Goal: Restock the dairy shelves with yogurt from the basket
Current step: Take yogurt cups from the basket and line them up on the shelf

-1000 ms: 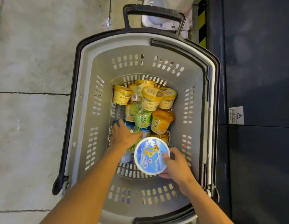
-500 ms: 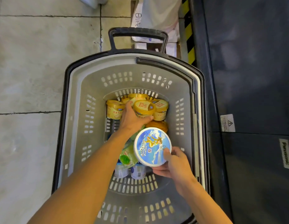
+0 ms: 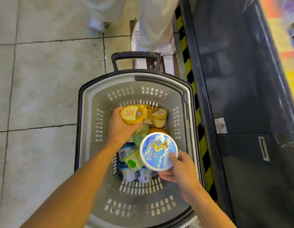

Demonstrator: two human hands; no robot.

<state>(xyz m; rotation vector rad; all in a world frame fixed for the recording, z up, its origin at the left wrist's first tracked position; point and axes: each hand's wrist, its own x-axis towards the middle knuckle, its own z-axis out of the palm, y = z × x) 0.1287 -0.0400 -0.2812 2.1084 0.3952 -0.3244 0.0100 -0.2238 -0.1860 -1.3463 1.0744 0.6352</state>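
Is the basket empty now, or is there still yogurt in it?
Not empty. The basket still holds several yellow cups and green packs on its bottom.

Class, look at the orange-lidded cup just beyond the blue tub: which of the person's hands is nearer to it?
Left. The left hand grips a yellow cup beside the orange-lidded cup; the right hand holds the blue tub's near edge, farther away.

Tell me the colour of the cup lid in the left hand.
Yellow, with red print; head view, cup lid.
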